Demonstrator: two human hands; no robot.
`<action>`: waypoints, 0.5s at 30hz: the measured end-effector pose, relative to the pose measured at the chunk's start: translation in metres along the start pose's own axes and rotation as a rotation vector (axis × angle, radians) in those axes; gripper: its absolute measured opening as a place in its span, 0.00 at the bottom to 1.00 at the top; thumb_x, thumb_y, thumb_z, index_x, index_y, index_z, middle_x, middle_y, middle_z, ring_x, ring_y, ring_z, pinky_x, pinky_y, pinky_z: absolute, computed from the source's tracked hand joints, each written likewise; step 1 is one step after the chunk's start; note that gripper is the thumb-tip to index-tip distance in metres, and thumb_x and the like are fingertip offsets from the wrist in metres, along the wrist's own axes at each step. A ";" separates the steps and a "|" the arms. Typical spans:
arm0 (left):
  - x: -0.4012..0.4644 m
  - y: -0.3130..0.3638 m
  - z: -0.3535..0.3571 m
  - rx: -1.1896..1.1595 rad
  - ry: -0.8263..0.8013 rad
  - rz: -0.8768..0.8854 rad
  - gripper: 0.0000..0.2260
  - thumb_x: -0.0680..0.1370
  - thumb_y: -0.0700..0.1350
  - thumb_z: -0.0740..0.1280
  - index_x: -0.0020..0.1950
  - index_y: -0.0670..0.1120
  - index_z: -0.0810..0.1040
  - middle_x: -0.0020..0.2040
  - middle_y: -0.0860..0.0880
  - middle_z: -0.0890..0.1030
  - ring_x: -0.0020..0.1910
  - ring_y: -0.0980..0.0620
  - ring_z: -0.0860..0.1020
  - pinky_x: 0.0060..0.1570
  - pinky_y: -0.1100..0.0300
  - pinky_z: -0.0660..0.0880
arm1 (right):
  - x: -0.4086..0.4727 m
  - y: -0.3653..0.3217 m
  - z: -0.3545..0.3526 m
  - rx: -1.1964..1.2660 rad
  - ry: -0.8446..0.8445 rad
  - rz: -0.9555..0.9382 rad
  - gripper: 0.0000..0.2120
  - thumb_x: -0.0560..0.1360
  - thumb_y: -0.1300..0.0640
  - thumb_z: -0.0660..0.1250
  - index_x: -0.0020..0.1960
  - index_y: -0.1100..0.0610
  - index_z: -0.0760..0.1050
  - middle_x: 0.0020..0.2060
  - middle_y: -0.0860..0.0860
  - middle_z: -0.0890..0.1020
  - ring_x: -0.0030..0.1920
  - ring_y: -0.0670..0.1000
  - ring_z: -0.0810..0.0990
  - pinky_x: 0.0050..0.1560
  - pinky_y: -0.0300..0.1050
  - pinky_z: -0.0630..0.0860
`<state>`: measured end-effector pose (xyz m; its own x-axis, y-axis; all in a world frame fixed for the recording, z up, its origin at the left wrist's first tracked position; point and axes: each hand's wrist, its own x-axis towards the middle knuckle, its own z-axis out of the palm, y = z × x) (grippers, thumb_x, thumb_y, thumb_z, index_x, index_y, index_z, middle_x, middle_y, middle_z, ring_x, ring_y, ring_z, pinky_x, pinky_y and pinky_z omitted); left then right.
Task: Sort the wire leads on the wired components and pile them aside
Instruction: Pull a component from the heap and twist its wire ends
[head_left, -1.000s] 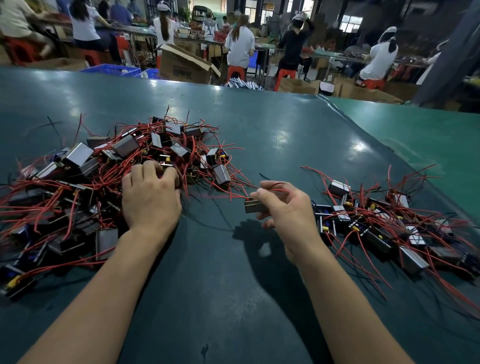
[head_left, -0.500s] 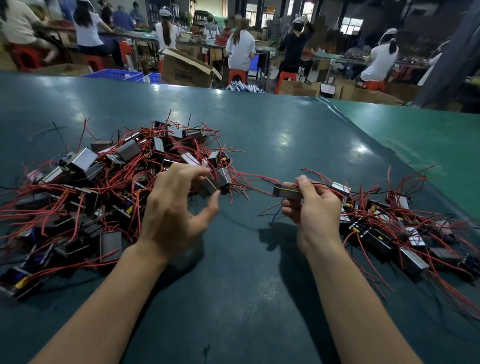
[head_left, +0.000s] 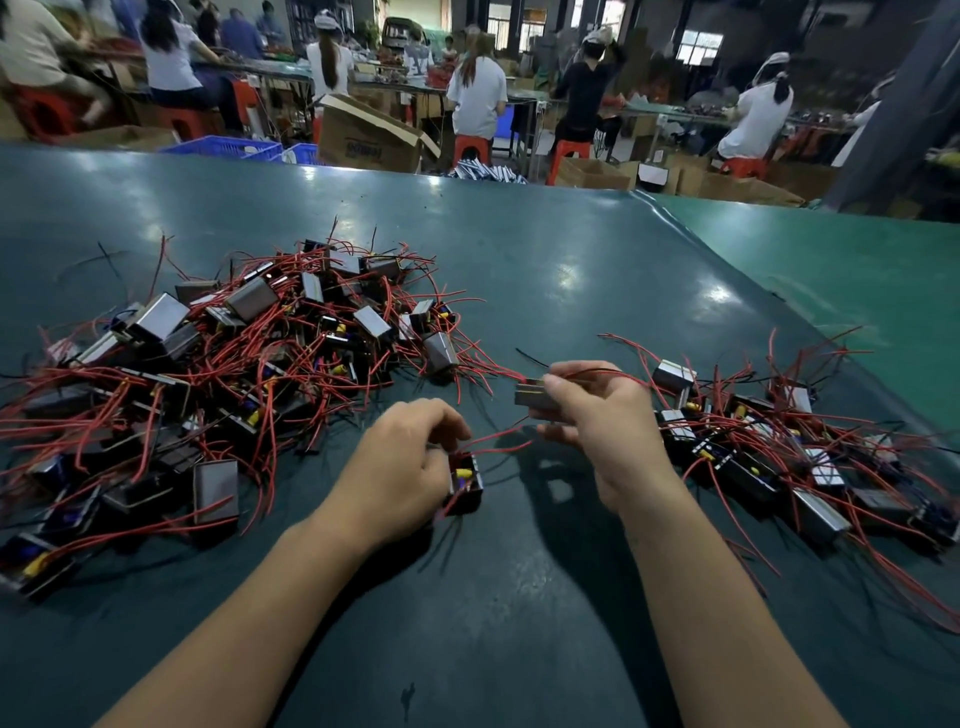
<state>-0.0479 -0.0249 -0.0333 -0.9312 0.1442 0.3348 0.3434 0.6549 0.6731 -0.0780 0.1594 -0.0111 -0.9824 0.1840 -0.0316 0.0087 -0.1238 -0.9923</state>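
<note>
Both hands grip wired components, mid-frame.
Right hand clamps one component; left hand pinches another: judged best, draw red leads straight first.

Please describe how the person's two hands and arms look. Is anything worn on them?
Both forearms are bare to the bottom edge of the picture: no sleeves show. The left hand and the right hand wear no gloves, and no watch, bracelet or ring is visible on the parts that show. Fingernails look short and unpainted.
</note>
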 end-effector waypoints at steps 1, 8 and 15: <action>0.000 -0.001 -0.002 -0.026 0.022 -0.028 0.14 0.71 0.32 0.60 0.46 0.48 0.80 0.43 0.55 0.80 0.45 0.58 0.77 0.48 0.66 0.73 | -0.001 0.001 0.000 -0.053 -0.035 -0.015 0.05 0.76 0.67 0.67 0.45 0.58 0.77 0.44 0.58 0.83 0.38 0.53 0.84 0.33 0.42 0.81; 0.001 -0.004 0.001 0.082 -0.073 0.039 0.06 0.75 0.51 0.72 0.47 0.51 0.86 0.41 0.55 0.81 0.45 0.53 0.74 0.48 0.56 0.72 | -0.003 -0.001 0.000 -0.036 -0.134 -0.051 0.06 0.77 0.68 0.66 0.46 0.59 0.79 0.44 0.55 0.85 0.40 0.50 0.84 0.35 0.39 0.79; 0.006 -0.013 -0.006 -0.138 0.093 -0.181 0.03 0.76 0.45 0.72 0.43 0.48 0.84 0.36 0.53 0.84 0.38 0.54 0.81 0.42 0.62 0.77 | 0.000 -0.014 -0.005 0.248 0.065 -0.096 0.10 0.80 0.58 0.64 0.43 0.57 0.80 0.37 0.50 0.83 0.41 0.51 0.82 0.42 0.45 0.80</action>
<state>-0.0570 -0.0370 -0.0357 -0.9659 -0.0396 0.2558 0.1915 0.5555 0.8091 -0.0775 0.1661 0.0025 -0.9626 0.2673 0.0454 -0.1373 -0.3364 -0.9316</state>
